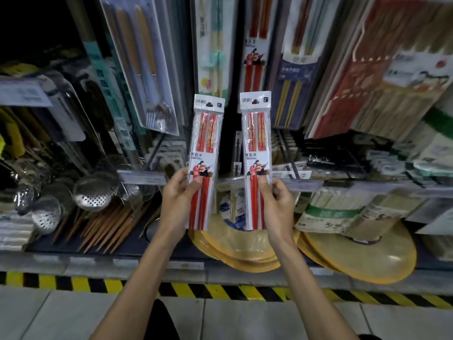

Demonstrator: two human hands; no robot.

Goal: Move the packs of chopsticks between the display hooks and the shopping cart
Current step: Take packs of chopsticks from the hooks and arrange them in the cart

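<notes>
Floor tiles (61,315) and hazard-striped tape (73,284) lie nearest. Left hand (177,195) pinches one pack of red chopsticks (205,148) upright by its lower half; right hand (275,200) pinches a matching pack (256,148) just beside it. Behind them, hanging chopstick packs (253,57) and metal strainers (94,192) fill the display.

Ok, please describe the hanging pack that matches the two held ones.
Find the hanging display. Straight above the held pack in the right hand hangs a red chopstick pack. A mint-green pack and a dark blue pack flank it; only it shows a red figure.
</notes>
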